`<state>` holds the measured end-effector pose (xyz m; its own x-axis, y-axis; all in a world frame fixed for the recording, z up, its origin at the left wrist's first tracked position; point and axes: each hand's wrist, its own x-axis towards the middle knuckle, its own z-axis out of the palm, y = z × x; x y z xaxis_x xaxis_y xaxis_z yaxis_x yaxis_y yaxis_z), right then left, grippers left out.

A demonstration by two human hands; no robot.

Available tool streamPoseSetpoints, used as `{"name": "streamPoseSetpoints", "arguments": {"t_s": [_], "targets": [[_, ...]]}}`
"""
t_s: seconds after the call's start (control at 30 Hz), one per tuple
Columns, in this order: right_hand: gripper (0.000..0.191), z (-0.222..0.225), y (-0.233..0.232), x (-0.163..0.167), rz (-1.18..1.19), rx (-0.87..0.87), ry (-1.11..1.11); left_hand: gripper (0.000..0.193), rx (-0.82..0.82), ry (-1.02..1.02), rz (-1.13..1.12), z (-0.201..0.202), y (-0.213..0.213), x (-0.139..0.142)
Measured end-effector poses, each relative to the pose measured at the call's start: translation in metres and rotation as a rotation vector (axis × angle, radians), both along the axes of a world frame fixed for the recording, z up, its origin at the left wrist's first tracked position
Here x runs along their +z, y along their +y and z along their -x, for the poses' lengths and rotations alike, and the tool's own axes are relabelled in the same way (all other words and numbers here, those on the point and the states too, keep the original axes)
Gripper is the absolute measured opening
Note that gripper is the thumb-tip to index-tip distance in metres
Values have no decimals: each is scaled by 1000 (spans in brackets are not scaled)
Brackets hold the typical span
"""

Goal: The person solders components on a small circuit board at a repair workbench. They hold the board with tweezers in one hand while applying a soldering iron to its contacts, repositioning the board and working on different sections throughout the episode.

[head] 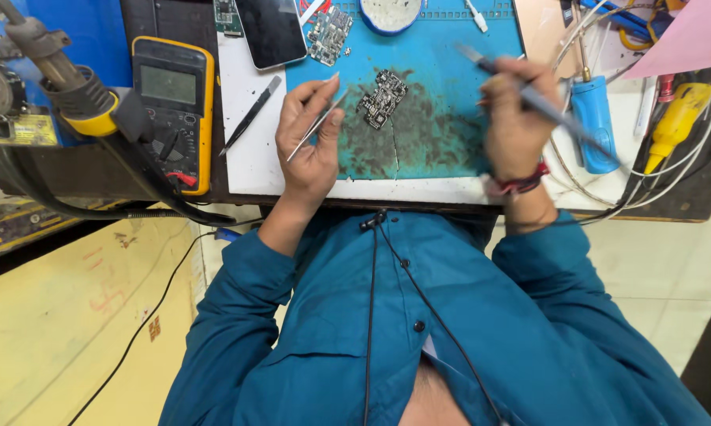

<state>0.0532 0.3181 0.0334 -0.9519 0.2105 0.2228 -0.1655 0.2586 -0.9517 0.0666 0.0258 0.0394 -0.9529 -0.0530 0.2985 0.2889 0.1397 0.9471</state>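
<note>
— What is on your bench?

— Blue, that's the mat (450, 71) on my bench, and it is dirty and dark in the middle. A small black circuit board (383, 98) lies on the dark part, between my two hands.

— What is your left hand doing?

— My left hand (308, 138) is closed around thin silver tweezers (317, 126). My thumb and fingers pinch them. The tips point up toward the board but stop just beside it.

— And the right one?

— My right hand (515, 118) is wrapped tight around a grey pen-shaped tool (529, 95). It slants across my hand. Its thin end sticks up past my fingers, over the mat and away from the board. I have a red band (521, 185) on that wrist.

— What else is close by?

— A yellow and black meter (174, 102) with a grey screen sits to the left. A black pair of tweezers (250, 114) lies on the white edge beside it. A dark phone (270, 31) lies at the top, next to another small board (329, 33). A round white dish with a blue rim (391, 14) is at the top of the mat. A blue bottle-shaped thing (594, 118) stands to the right, and a yellow tool (675, 118) lies past it. A pink sheet (686, 35) is in the top right corner.
</note>
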Motion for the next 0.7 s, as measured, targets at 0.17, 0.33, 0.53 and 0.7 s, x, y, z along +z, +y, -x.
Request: {"name": "streamPoseSetpoints", "arguments": {"t_s": [0.17, 0.33, 0.53, 0.7], "targets": [[20, -22, -38, 12, -239, 171, 36, 22, -85, -308, -338, 3, 20, -6], [6, -19, -46, 27, -427, 268, 237, 10, -79, -238, -292, 5, 28, -11], [11, -11, -54, 30, -369, 350, 246, 10, -80, -249, -222, 4, 27, -10], [11, -11, -54, 32, -369, 361, 217, 9, -61, -222, -190, 3, 28, -12]]}}
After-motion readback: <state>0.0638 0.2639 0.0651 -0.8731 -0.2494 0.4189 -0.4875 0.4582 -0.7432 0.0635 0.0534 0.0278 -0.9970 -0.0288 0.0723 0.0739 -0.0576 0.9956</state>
